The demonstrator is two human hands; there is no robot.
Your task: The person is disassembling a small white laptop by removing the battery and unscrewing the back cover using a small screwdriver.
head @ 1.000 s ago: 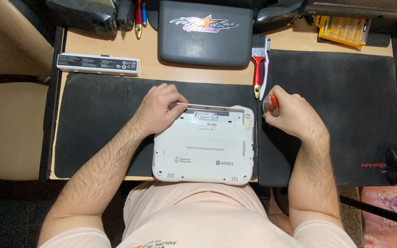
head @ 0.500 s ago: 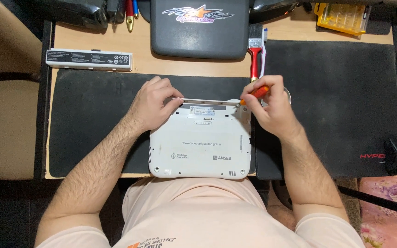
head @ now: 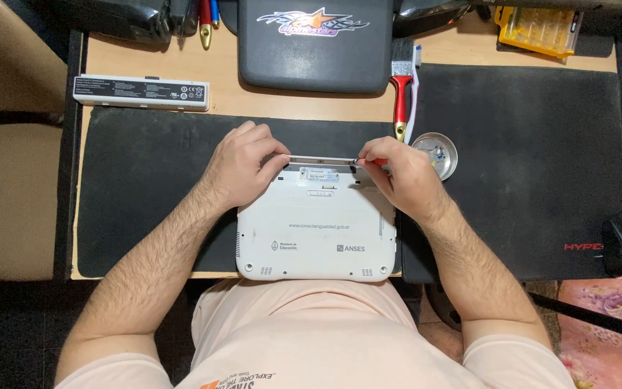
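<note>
Pinching a red-handled screwdriver [head: 377, 163] now at the white laptop's [head: 316, 220] far edge, right hand [head: 397, 176]; left hand [head: 242, 162] still bracing, grip closed.

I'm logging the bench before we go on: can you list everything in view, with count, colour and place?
small laptop: 1, white, upside down at the near desk edge
mats: 2, black, side by side
battery pack: 1, white, far left
case: 1, dark grey, far centre
brush: 1, red handle, right of case
dish: 1, metal, holding small bits, beside right hand
bit set: 1, yellow, far right
left hand: on the laptop's far edge
right hand: holding a red-handled tool at that edge
</note>
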